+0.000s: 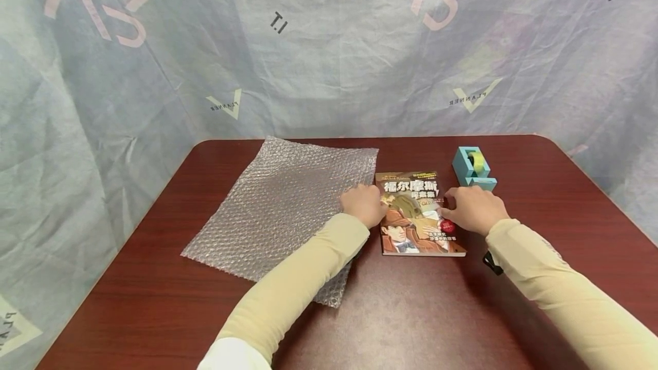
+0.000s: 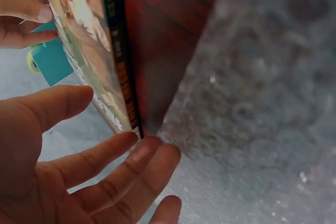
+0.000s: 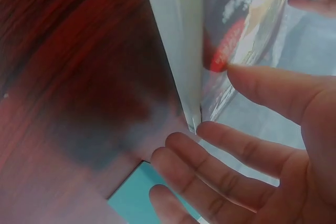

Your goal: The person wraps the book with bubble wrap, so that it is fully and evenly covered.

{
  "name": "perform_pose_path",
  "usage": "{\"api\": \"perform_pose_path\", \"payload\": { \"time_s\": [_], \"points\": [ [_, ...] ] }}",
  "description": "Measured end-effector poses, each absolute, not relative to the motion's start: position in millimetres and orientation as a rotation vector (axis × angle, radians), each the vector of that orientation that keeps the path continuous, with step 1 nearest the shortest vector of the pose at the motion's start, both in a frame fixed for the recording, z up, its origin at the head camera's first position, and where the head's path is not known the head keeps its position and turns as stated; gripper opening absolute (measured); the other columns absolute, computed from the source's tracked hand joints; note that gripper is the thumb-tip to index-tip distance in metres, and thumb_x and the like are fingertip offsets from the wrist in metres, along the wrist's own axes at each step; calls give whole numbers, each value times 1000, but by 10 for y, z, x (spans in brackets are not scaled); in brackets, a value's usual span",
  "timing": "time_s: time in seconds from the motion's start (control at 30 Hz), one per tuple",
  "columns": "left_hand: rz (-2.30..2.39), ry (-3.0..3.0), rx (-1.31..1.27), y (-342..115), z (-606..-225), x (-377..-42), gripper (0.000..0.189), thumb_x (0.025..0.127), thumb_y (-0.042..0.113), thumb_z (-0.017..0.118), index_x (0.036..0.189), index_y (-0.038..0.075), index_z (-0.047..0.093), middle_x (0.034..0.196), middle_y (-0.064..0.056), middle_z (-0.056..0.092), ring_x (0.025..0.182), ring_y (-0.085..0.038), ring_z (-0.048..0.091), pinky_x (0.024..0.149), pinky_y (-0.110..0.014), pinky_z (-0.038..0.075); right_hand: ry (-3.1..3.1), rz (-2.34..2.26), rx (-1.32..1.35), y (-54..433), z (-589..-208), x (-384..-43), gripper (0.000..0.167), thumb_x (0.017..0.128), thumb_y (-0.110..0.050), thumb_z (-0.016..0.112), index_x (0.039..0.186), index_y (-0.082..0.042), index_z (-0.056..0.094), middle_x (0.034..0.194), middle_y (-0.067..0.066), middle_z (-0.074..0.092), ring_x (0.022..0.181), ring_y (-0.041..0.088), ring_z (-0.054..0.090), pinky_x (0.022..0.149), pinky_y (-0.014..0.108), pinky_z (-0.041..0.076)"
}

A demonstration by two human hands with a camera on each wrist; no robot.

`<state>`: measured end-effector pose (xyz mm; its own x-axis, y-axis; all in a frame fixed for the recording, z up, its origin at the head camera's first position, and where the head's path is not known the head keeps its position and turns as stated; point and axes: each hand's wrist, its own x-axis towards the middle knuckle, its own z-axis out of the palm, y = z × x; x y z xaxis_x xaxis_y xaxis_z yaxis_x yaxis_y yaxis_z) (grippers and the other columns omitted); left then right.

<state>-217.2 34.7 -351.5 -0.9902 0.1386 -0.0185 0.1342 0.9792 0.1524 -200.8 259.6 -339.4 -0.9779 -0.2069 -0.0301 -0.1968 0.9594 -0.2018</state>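
Dark red wooden table [image 1: 421, 313] with rounded far corners, pale blue-grey printed cloth backdrop [image 1: 329, 44] hung behind and to both sides.

Book [image 1: 418, 213] lies flat, cover up, right of table centre; glossy illustrated cover with large characters. Bubble wrap [image 1: 280, 210] sheet lies flat to its left, its right edge just beside the book's spine side. Teal tape dispenser [image 1: 473, 168] with a yellow-green roll stands just behind the book's far right corner.

Left hand [image 1: 364, 204] is at the book's left edge, partly over the wrap's right edge. Left wrist view: fingers [image 2: 113, 158] fairly straight, close together, tips touching the book's [image 2: 113, 51] spine edge at table level; thumb [image 2: 52, 106] apart from them, over the cover. Wrap [image 2: 262, 103] right next to the fingertips.

Right hand [image 1: 473, 209] is at the book's right edge, just in front of the dispenser. Right wrist view: fingers [image 3: 236, 156] loosely straight, slightly spread, tips at the page edge of the book [image 3: 184, 51]; thumb [image 3: 273, 90] apart, over the cover near a red round sticker. Teal dispenser [image 3: 139, 195] shows below the fingers.

Neither hand clamps the book; both just touch its opposite edges with thumb and fingers spread. Cannot tell if the book is lifted off the table at all. Both arms wear cream sleeves [image 1: 293, 284]; a black strap [image 1: 492, 263] shows at the right wrist.
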Motion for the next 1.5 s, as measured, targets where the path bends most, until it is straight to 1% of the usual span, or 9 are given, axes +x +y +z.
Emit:
{"api": "perform_pose_path", "payload": {
  "time_s": [0.3, 0.47, 0.63, 0.77, 0.9, 1.03, 1.1, 1.2, 1.5],
  "points": [
    [218, 3076, 140, 413, -3578, -2200, 28, 95, 41, 67, 109, 20, 78, 115, -3, 73, 104, -23, 69, 83, -42, 55, 3011, -289, -319, 2594, -3423, -2029, 45, 91, -32, 74, 116, 6, 69, 90, 18, 70, 73, 30, 62, 57, 50, 53],
    [236, 3064, 126, 436, -3590, -2231, 34, 93, 47, 69, 113, 21, 77, 117, -3, 71, 107, -24, 68, 89, -42, 53, 2976, -279, -374, 2612, -3403, -2038, 30, 93, -30, 73, 97, 0, 72, 76, 10, 63, 69, 26, 57, 56, 42, 48],
    [351, 3033, 130, 403, -3589, -2295, 34, 91, 52, 70, 95, 19, 74, 114, -5, 71, 102, -24, 69, 81, -40, 56, 2984, -279, -480, 2595, -3390, -2062, 30, 94, -25, 74, 72, -8, 62, 62, 2, 50, 59, 19, 48, 55, 33, 38],
    [523, 2994, 86, 339, -3574, -2322, 41, 91, 48, 71, 68, 18, 58, 102, -5, 73, 92, -23, 70, 75, -40, 57, 2982, -255, -510, 2568, -3384, -2083, 31, 94, -24, 74, 69, -8, 63, 60, 1, 47, 57, 17, 45, 54, 31, 36],
    [773, 2928, 52, 287, -3566, -2312, 43, 91, 40, 73, 60, 17, 55, 84, -3, 71, 72, -18, 62, 60, -34, 50, 2972, -252, -496, 2564, -3379, -2089, 30, 93, -24, 74, 70, -8, 65, 59, 0, 46, 56, 16, 44, 53, 30, 35],
    [1018, 2851, 35, 256, -3532, -2288, 15, 90, 29, 76, 84, 15, 78, 97, 0, 75, 79, -17, 64, 63, -31, 51, 2973, -276, -499, 2580, -3384, -2080, 33, 93, -23, 74, 66, -9, 62, 57, -2, 43, 54, 15, 42, 53, 29, 34],
    [1119, 2822, 19, 253, -3514, -2275, 19, 88, 27, 78, 102, 14, 80, 108, 0, 75, 93, -19, 68, 73, -32, 55, 2976, -287, -504, 2587, -3389, -2075, 34, 94, -22, 74, 65, -10, 61, 56, -3, 42, 54, 14, 42, 52, 29, 33],
    [1298, 2746, -11, 271, -3514, -2267, 29, 87, 22, 80, 113, 9, 77, 110, -3, 75, 101, -21, 68, 82, -32, 55, 2977, -301, -493, 2593, -3401, -2067, 36, 94, -23, 74, 63, -10, 60, 55, -4, 41, 53, 13, 41, 52, 28, 33],
    [1781, 2354, 21, 407, -3513, -2261, 37, 85, 0, 78, 118, -2, 63, 103, -13, 72, 66, -13, 62, 55, -26, 51, 2955, -370, -467, 2622, -3443, -2064, 39, 96, -25, 71, 62, -12, 56, 54, -6, 36, 54, 12, 37, 53, 28, 30]
  ]
}}
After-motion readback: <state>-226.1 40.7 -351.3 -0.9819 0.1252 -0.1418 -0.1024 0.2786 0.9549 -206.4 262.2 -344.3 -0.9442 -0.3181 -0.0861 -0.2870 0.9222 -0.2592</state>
